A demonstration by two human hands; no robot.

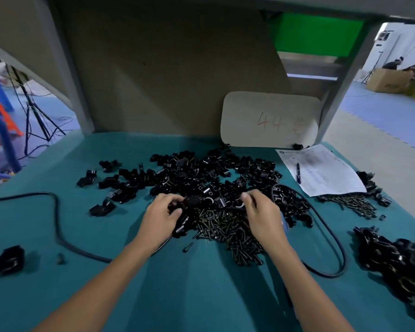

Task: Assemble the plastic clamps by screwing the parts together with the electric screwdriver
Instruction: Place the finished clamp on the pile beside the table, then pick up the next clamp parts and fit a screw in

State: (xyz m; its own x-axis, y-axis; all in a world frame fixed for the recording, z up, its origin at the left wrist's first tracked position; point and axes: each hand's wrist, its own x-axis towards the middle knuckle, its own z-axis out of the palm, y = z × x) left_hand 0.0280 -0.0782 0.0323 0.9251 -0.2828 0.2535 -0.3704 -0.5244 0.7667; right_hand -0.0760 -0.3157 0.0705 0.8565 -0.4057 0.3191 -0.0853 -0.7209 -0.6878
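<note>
A big heap of black plastic clamp parts (pixel 201 173) covers the middle of the teal bench. In front of it lies a pile of dark screws (pixel 230 226). My left hand (pixel 161 216) is at the heap's front edge, fingers curled round a black clamp part (pixel 192 201). Under that hand lies a black cylindrical body (pixel 181 227) that looks like the electric screwdriver, partly hidden. My right hand (pixel 261 214) is over the screws, fingertips pinching a curved black clamp piece (pixel 236 206).
A black cable (pixel 56 212) loops across the left of the bench and another cable loop (pixel 340 255) lies to the right. More black parts (pixel 398 262) are piled at the right edge, with screws (pixel 352 204) beside a paper sheet (pixel 321 171) and pen (pixel 298 172).
</note>
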